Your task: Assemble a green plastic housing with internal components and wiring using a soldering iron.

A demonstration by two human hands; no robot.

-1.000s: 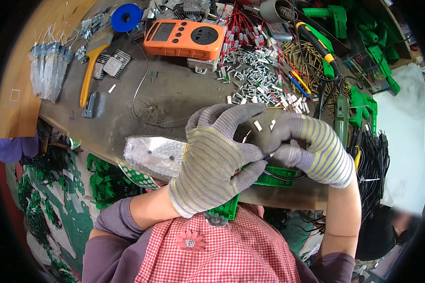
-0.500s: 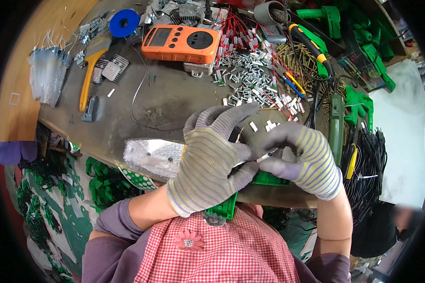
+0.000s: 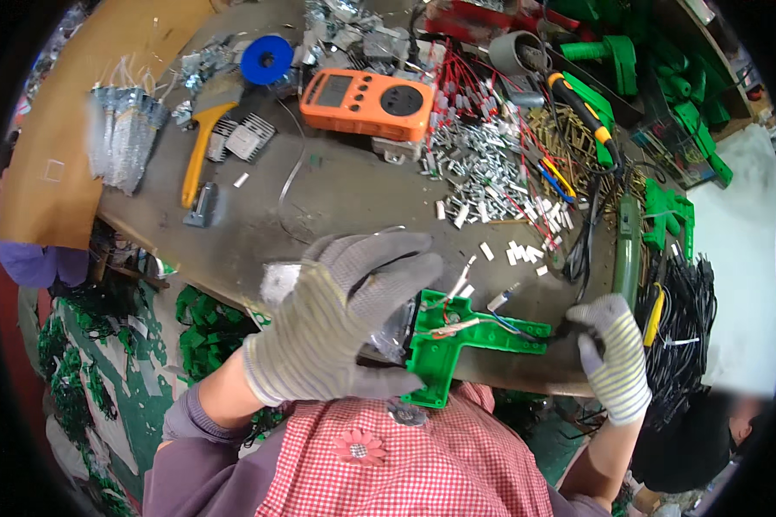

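Note:
An open green plastic housing, shaped like a hand tool with a grip, lies at the table's near edge. White-sleeved wires and a blue wire run inside it. My left hand, in a striped grey glove, is open at its left side. Its fingers are stretched out and its thumb touches the housing's edge. Clear plastic shows between thumb and fingers. My right hand, also gloved, has its fingers closed around a black cord at the grip's end. A small white-and-metal piece sits just above the grip.
An orange meter, a blue spool and a yellow-handled brush lie farther back. Loose metal parts and white sleeves are scattered beyond the housing. Black cords and a soldering iron are at right.
My left hand has shifted left, uncovering the housing and its wires. My right hand has let go of the small white piece and moved right and nearer, to the cord.

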